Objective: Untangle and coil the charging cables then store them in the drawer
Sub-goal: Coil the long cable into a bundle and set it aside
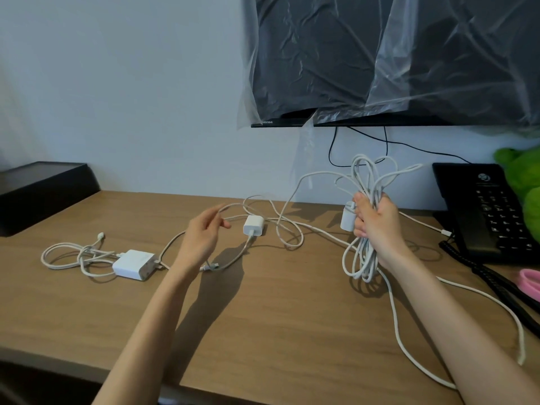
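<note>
Chargers, we count three: brick (134,264) and small plug (253,225) on the bench (263,317), third charger (347,220) in our right grip (377,226), clenched round a cable bundle (363,252); our left grip (204,235), slack-fingered, touches a loose cable (230,206).

On the lower bezel of the flat black wall-mounted screen (292,116), draped in crinkled clear plastic film (388,68), small pale letters read "sense"; the film's edge hides the start of the word. The black plastic desk telephone (485,217) bears a round pale emblem above its keypad; its key markings are too small to read
</note>
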